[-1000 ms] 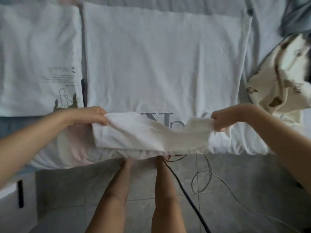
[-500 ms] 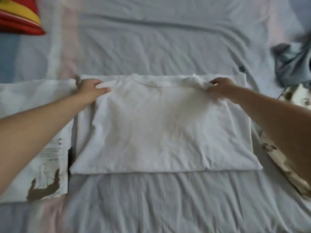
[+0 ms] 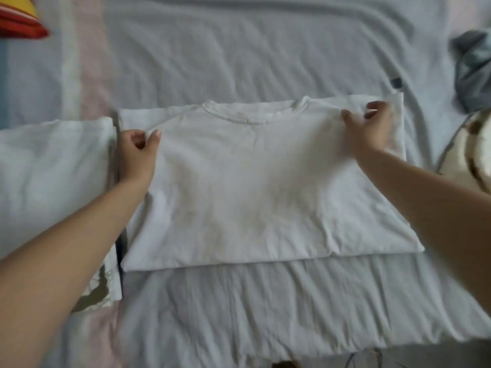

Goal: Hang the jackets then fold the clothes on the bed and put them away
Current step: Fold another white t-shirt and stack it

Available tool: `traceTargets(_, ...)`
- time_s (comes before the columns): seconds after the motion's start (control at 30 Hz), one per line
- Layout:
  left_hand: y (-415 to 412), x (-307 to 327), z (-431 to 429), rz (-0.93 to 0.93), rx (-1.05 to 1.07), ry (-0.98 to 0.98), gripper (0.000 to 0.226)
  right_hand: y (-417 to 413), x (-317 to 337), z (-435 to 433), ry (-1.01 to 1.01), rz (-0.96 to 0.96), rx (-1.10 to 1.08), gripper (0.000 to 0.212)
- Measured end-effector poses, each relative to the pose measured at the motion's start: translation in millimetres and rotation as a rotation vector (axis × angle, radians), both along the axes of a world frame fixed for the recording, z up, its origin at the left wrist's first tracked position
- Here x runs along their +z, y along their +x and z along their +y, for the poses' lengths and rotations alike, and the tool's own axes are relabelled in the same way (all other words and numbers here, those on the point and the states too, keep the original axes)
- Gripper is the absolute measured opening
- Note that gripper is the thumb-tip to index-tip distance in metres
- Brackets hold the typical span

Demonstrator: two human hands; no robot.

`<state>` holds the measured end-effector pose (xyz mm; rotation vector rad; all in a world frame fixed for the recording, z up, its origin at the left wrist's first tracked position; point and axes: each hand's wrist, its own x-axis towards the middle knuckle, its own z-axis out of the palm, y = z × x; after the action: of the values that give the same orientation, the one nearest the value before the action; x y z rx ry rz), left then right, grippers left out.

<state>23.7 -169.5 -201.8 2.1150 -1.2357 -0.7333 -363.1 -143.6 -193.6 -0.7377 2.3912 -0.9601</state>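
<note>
A white T-shirt (image 3: 252,187) lies folded in half on the bed (image 3: 239,49), its collar at the far edge. My left hand (image 3: 138,152) hovers at the shirt's far left corner with fingers loosely curled and nothing visibly between them. Over the far right corner is my right hand (image 3: 372,128), fingers spread and touching the cloth near the shoulder. A second folded white shirt (image 3: 45,181), with a dark print at its near edge, lies just to the left.
A red and yellow item (image 3: 18,19) sits at the far left corner. A crumpled grey garment (image 3: 475,75) and a cream patterned garment (image 3: 473,155) lie at the right edge. Bare wrinkled sheet spreads beyond and in front of the shirt.
Both hands carried the shirt's hem from the near edge of the bed up to the collar, folding it in half. Since then their pinch on the corners has loosened.
</note>
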Motion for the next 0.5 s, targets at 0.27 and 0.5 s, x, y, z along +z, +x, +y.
traceTargets(0.27,15.4,3.7,119.1,-0.115,-0.103,0.266,0.045,4.7,0.4,149.0,0.114,0.089,-0.014,0.030)
traceTargets(0.5,38.7,22.7,198.3,-0.288,-0.137,0.300,0.034,4.1,14.9,232.2,0.348,0.046,-0.080,0.033)
